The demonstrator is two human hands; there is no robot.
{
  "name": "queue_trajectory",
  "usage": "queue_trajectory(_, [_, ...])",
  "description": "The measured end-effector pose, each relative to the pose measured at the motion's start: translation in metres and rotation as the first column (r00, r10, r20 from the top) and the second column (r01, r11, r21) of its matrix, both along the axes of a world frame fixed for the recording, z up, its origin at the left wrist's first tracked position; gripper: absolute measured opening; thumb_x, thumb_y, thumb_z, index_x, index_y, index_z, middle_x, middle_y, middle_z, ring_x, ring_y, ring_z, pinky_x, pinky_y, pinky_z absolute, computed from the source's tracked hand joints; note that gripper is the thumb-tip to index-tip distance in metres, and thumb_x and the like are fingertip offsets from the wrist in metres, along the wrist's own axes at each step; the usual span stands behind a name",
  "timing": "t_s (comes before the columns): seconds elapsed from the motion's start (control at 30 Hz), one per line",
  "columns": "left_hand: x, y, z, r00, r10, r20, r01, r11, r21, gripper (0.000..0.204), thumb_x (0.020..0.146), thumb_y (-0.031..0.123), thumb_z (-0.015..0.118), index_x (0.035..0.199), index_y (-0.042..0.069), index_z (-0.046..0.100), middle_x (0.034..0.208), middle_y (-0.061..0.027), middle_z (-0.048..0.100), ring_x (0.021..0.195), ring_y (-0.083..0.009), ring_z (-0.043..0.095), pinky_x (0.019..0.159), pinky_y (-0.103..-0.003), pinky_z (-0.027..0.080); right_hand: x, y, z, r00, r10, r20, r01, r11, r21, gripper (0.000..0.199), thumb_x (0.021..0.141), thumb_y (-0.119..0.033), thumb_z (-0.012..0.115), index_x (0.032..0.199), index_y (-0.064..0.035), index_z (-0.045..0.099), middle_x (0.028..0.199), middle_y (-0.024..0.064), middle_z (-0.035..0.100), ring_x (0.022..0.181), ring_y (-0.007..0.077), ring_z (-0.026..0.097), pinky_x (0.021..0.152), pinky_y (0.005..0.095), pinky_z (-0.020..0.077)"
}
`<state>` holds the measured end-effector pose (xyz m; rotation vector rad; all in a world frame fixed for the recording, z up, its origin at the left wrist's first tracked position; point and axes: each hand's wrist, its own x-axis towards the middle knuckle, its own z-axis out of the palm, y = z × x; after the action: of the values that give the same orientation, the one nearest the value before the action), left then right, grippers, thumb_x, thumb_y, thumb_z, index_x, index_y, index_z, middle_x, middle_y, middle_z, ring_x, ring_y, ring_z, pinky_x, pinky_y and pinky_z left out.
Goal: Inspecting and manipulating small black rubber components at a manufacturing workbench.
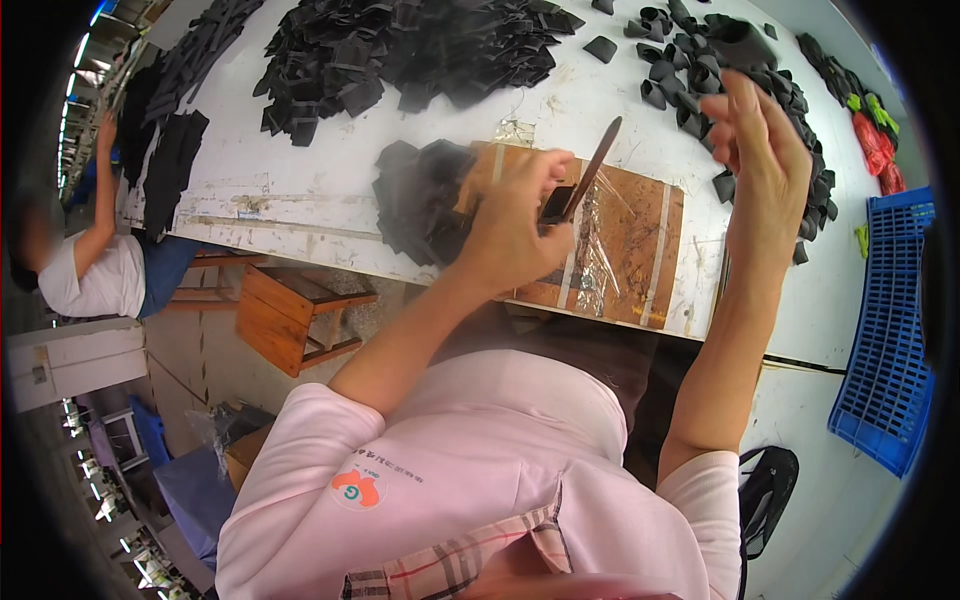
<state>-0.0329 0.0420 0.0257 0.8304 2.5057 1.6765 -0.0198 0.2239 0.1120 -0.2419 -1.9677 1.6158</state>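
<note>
With our left hand (515, 225) gripping a small black piece (556, 204) and a thin tool (594, 166) over the brown board (640, 250), our right hand (760, 140) lifts open-fingered; folded pieces (700, 70) lie finished, the flat stack (420, 200) remains.

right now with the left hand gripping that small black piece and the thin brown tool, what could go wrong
1. The thin brown flat tool juts from the left hand toward the raised right hand; it might poke it.
2. The stack of black fabric pieces sits by the white table's near edge and could be nudged off.
3. The small black piece is mostly hidden, so its grip is uncertain.
</note>
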Motion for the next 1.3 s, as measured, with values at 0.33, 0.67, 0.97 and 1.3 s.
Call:
queue_trajectory(0.33, [0.008,0.000,-0.028,0.995,0.099,-0.006,-0.099,0.993,-0.070,0.012,0.068,0.006,0.065,0.071,0.000,0.056,0.066,-0.0109,0.053,0.058,-0.0249,0.054,0.053,-0.033,0.042,0.074,-0.039,-0.069,0.952,0.104,0.287,-0.116,0.993,0.026,0.013,0.082,-0.010,0.056,0.080,0.0024,0.058,0.060,0.0016,0.053,0.054,0.0048,0.045,0.048,0.0196,0.0362])
queue_trajectory(0.67, [0.026,-0.016,0.017,0.573,-0.381,0.726,-0.050,0.867,0.495,0.021,0.079,0.023,0.062,0.080,0.002,0.057,0.062,0.0006,0.056,0.050,-0.0013,0.046,0.041,-0.014,0.034,0.079,-0.068,-0.070,0.918,0.347,0.190,-0.200,0.821,-0.535,0.021,0.079,-0.013,0.061,0.087,0.0059,0.057,0.078,0.0046,0.058,0.062,0.0075,0.053,0.055,0.0191,0.0462])
queue_trajectory(0.97, [0.046,-0.010,0.022,0.527,-0.441,0.726,-0.248,0.738,0.628,0.017,0.082,0.018,0.055,0.086,0.001,0.054,0.066,-0.0032,0.055,0.050,-0.0061,0.049,0.043,-0.017,0.037,0.079,-0.049,-0.070,0.869,0.490,0.071,-0.162,0.417,-0.894,0.011,0.081,-0.011,0.057,0.082,-0.0003,0.057,0.074,0.0063,0.060,0.057,0.0093,0.055,0.050,0.0196,0.0454])
queue_trajectory(1.3, [0.041,-0.012,0.015,0.554,-0.396,0.732,-0.171,0.806,0.566,0.010,0.079,0.010,0.057,0.084,0.001,0.056,0.068,-0.0031,0.057,0.051,-0.0049,0.049,0.044,-0.016,0.038,0.078,-0.043,-0.071,0.836,0.532,0.134,-0.161,0.472,-0.867,0.010,0.081,-0.010,0.058,0.082,-0.0002,0.057,0.070,0.0038,0.059,0.055,0.0060,0.052,0.049,0.0175,0.0425])
